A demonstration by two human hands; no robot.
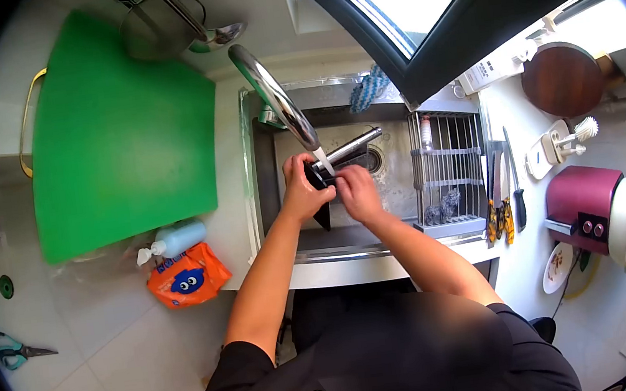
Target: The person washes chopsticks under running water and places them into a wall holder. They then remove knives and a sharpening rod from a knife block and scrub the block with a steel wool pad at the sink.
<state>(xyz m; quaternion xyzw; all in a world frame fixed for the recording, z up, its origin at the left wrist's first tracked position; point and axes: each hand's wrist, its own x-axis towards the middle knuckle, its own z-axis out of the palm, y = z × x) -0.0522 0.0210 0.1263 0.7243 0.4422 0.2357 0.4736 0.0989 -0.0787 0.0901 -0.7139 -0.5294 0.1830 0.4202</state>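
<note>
Under the running tap (278, 95), a black and silver object (350, 147) with a long shiny metal part is held over the sink (398, 128). My left hand (303, 190) is wrapped round its dark end, at the left side of the basin. Pressed against the same dark part from the right is my right hand (359, 192), its fingers bent together; what they pinch, if anything, is too small to tell. Water falls from the spout between my two hands. A dark flat piece shows below my left hand, partly hidden.
A metal drying rack (449, 168) spans the sink's right side, with knives (497, 182) beside it. The green board (129, 139) stands at left, near an orange packet (187, 278) and blue bottle (181, 240). An open window frame (423, 79) juts in above; a maroon appliance (580, 200) stands right.
</note>
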